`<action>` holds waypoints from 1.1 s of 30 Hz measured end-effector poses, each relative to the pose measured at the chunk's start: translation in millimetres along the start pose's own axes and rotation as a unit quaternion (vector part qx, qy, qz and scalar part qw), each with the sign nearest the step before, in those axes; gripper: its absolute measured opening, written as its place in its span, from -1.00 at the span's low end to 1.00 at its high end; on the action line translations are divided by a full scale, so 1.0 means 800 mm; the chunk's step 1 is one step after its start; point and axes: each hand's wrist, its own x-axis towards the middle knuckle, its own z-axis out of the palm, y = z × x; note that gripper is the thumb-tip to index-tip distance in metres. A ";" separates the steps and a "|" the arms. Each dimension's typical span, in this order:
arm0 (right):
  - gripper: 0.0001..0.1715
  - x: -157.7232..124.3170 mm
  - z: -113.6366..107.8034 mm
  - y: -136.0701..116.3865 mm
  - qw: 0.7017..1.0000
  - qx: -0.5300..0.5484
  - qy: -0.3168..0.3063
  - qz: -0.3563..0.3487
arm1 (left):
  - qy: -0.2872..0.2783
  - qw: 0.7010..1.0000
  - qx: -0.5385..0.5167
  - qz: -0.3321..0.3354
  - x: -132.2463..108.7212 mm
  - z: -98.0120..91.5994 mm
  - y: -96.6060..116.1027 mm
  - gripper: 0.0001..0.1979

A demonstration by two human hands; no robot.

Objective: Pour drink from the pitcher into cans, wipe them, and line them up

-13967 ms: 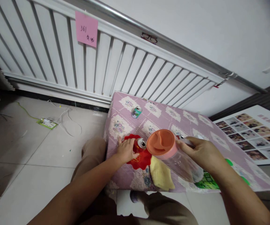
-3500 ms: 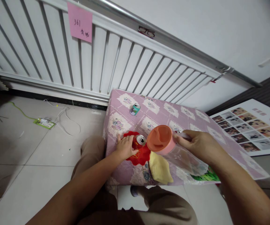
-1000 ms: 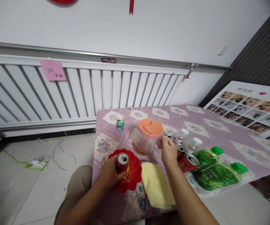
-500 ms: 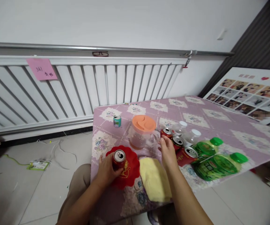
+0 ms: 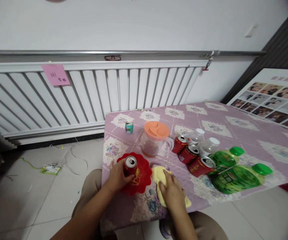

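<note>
My left hand (image 5: 119, 177) is wrapped round a red drink can (image 5: 130, 164) with an opened top, held upright over the red scalloped plate (image 5: 144, 181). Whether the can's base touches the plate is hidden. My right hand (image 5: 171, 190) grips a yellow cloth (image 5: 160, 173) on the tabletop, and the cloth bunches up under its fingers. Beyond the cloth stands a clear pitcher (image 5: 150, 146) with an orange lid. To its right is a row of red cans (image 5: 189, 154), their tops opened.
A small teal can (image 5: 129, 127) stands toward the back left of the flowered tablecloth (image 5: 175, 112). Clear bottles with white caps (image 5: 210, 145) and green-capped drink bottles (image 5: 238, 178) are on the right. A white radiator (image 5: 129, 90) runs along the wall behind.
My right hand has come back from beside the red cans and taken hold of the yellow cloth, crumpling it. My left hand stays on its can. The view has shifted slightly.
</note>
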 end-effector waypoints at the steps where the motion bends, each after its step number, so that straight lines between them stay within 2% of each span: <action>1: -0.45 0.005 -0.004 0.003 1.000 0.007 -0.004 -0.006 | 0.000 1.000 -0.002 -0.001 0.000 -0.001 0.001 -0.27; 4: -0.43 0.017 -0.017 0.014 0.999 0.037 -0.005 -0.016 | -0.004 1.000 -0.009 -0.010 -0.001 -0.003 0.003 -0.28; 7: -0.38 0.019 -0.035 0.019 0.996 0.077 0.029 -0.018 | -0.009 1.000 -0.012 -0.012 -0.001 -0.005 0.004 -0.28; 9: -0.33 0.017 -0.054 0.011 0.991 0.115 0.055 -0.041 | -0.010 1.000 -0.012 -0.011 -0.001 -0.007 0.005 -0.28; 13: -0.38 0.015 -0.105 -0.034 0.980 0.134 0.078 -0.124 | -0.012 1.000 -0.018 -0.015 -0.001 -0.010 0.005 -0.27; 16: -0.40 0.021 -0.139 -0.078 0.985 0.061 0.058 -0.150 | -0.014 0.999 -0.026 -0.013 -0.002 -0.012 0.005 -0.29; 18: -0.40 0.027 -0.151 -0.105 0.986 -0.003 0.039 -0.164 | -0.013 0.999 -0.030 -0.011 -0.003 -0.014 0.006 -0.31; 21: -0.40 0.036 -0.155 -0.137 0.974 -0.070 0.017 -0.216 | -0.011 0.999 -0.036 -0.012 -0.004 -0.015 0.007 -0.33; 24: -0.41 0.043 -0.147 -0.158 0.959 -0.130 -0.006 -0.251 | -0.013 0.999 -0.040 -0.013 -0.004 -0.018 0.009 -0.34; 29: -0.51 0.045 -0.133 -0.172 0.936 -0.220 -0.041 -0.272 | -0.027 0.999 -0.038 -0.012 -0.004 -0.024 0.011 -0.28; 33: -0.55 0.041 -0.133 -0.178 0.929 -0.251 -0.047 -0.269 | -0.031 0.999 -0.040 -0.006 -0.004 -0.025 0.011 -0.28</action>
